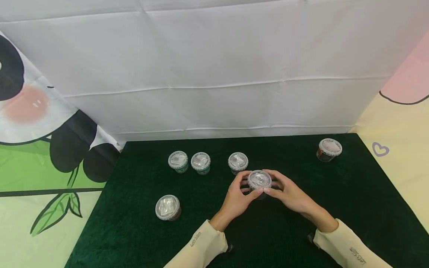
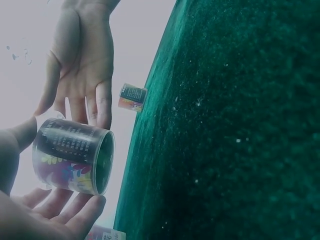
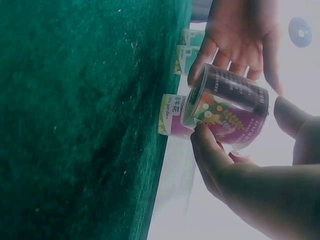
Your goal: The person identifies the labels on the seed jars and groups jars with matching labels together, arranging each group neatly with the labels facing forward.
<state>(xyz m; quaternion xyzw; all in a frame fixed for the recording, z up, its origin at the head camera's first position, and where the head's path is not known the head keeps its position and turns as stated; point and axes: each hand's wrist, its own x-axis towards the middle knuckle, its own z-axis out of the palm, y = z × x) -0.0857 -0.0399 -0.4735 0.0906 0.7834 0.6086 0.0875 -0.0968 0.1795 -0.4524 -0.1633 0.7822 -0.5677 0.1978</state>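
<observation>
Both hands hold one small lidded plastic tub (image 1: pixel 259 179) a little above the green cloth. My left hand (image 1: pixel 235 199) grips its left side, with the thumb at the near rim. From the right, my right hand (image 1: pixel 291 192) grips it in the same way, the two thumb tips close together. The tub has a clear lid, and its dark and purple label with leaf prints shows in the left wrist view (image 2: pixel 67 157) and the right wrist view (image 3: pixel 230 110). Just behind the hands stands a similar tub (image 1: pixel 238 161), partly covered by the left fingers.
Two green-tinted tubs, one (image 1: pixel 178 160) beside another (image 1: pixel 200 162), stand back left. A reddish tub (image 1: pixel 167 207) stands nearer at the left. Another tub (image 1: pixel 329 148) is at the far right corner. A white cloth wall (image 1: pixel 214 108) rises behind the table's back edge.
</observation>
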